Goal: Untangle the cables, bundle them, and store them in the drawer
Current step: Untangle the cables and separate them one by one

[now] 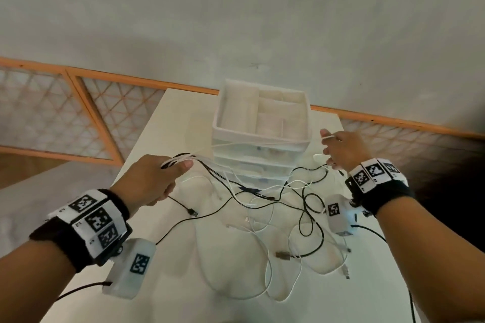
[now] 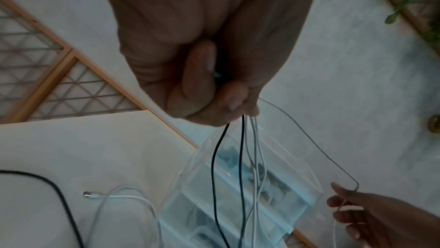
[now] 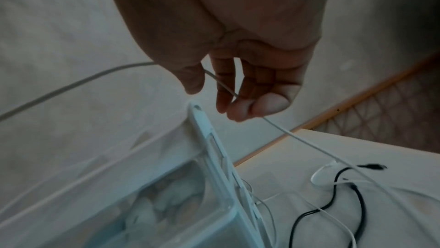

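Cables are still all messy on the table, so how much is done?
Nothing looks finished: no bundle shows, and the drawer unit looks shut. In hand: the left hand grips several black and white strands while the right hand pulls one white cable away. Left: the tangle on the table, bundling, storing.

White table [image 1: 162,123]: drawer unit [image 1: 259,165], tangled black and white cables [image 1: 301,217].

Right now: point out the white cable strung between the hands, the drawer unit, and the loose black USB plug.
white cable [image 1: 262,145], head view, mid-span across the unit's front.
drawer unit [image 1: 217,118], head view, top tray's left rim.
black USB plug [image 1: 193,212], head view, plug body on the table.
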{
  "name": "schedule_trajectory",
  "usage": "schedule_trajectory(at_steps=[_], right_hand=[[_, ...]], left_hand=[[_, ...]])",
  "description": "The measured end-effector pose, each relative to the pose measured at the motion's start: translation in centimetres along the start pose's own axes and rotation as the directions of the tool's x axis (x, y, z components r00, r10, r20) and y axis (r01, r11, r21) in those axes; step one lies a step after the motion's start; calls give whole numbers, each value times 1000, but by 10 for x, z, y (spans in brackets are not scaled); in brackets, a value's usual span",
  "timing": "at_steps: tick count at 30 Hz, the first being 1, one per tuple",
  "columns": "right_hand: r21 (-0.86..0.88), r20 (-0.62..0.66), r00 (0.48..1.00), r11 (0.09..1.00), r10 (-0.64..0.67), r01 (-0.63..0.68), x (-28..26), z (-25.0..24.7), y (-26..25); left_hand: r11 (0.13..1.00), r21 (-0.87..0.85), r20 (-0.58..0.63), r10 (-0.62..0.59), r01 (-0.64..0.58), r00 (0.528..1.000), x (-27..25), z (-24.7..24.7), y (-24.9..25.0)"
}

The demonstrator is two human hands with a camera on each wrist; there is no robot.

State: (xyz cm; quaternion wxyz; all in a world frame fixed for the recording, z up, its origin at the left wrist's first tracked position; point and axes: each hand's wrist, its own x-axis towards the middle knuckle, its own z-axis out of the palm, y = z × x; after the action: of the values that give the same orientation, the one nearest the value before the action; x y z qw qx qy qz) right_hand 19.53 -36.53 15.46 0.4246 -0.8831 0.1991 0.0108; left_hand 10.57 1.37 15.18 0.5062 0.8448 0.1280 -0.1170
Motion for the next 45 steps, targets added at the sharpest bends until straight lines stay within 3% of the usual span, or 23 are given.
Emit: schedule_trajectory(at_steps=[5, 9, 12, 13, 15, 17, 19, 21, 23, 25, 27, 29, 30, 31, 33, 34, 35, 37, 39, 40, 41, 43, 45], right_hand=[[238, -188, 968, 949, -164, 207, 12, -16, -10], [227, -245, 937, 925, -249, 305, 18, -23, 4], [148, -19, 984, 973, -177, 178, 17, -16, 32], [37, 65, 992, 994, -107, 104, 13, -11, 44], [-220, 82, 996, 974, -31, 49, 0, -1, 56], [-220, 69, 992, 968, -104, 116, -26, 8, 48], [-55, 219, 935, 954, -278, 296, -69, 23, 15], [77, 428, 818, 917, -385, 391, -112, 49, -24], [53, 515, 728, 865, -452, 500, -135, 77, -39], [-104, 534, 728, 822, -429, 560, -129, 92, -30], [-267, 583, 772, 837, -254, 478, -102, 86, -6], [-512, 485, 868, 771, -106, 380, -70, 68, 21], [-590, 355, 926, 738, -126, 326, -54, 57, 33], [-570, 175, 968, 784, -177, 247, -45, 45, 40], [-302, -189, 947, 933, -258, 194, -37, 32, 47], [-217, -251, 930, 952, -267, 214, -37, 30, 48], [-187, -202, 951, 962, -235, 198, -38, 32, 49], [-329, 62, 991, 935, -122, 136, -41, 44, 61], [-513, 227, 973, 844, -41, 155, -56, 56, 66], [-498, 269, 961, 845, -61, 193, -65, 62, 63], [-419, 324, 938, 870, -123, 259, -78, 69, 56], [-215, 478, 832, 882, -280, 420, -107, 88, 40], [-95, 592, 724, 862, -353, 498, -128, 109, 30]], left_hand=[[996, -63, 150, 70, -61, 986, 6, 2, 15], [988, -135, 248, 113, -81, 962, 9, 2, 21], [984, -168, 267, 107, -63, 958, 12, 4, 18], [986, -154, 273, 109, -68, 956, 12, 6, 17], [992, -93, 273, 111, -88, 956, 12, 10, 16], [985, 50, 241, 147, -163, 959, 10, 16, 18], [936, 218, 232, 227, -277, 946, 9, 24, 24], [882, 267, 308, 303, -388, 902, 4, 34, 34], [821, 234, 435, 390, -520, 812, -5, 44, 44], [774, 168, 503, 466, -611, 728, -15, 43, 52], [795, 64, 478, 506, -604, 718, -21, 29, 52], [826, 4, 447, 502, -564, 740, -21, 11, 43], [848, 21, 459, 462, -529, 759, -19, 5, 35], [862, 89, 484, 400, -498, 778, -17, 2, 24], [807, 360, 503, 254, -468, 826, -11, 8, -1], [745, 489, 488, 197, -454, 850, -7, 15, -15], [695, 576, 463, 157, -431, 872, -3, 23, -29], [672, 654, 372, 115, -348, 921, 1, 37, -51], [667, 681, 286, 137, -302, 948, 4, 48, -60], [667, 674, 283, 162, -316, 945, 5, 52, -62], [678, 645, 307, 192, -352, 932, 4, 56, -60], [725, 508, 381, 295, -465, 876, 1, 63, -50], [721, 333, 451, 444, -608, 774, -4, 67, -35]])
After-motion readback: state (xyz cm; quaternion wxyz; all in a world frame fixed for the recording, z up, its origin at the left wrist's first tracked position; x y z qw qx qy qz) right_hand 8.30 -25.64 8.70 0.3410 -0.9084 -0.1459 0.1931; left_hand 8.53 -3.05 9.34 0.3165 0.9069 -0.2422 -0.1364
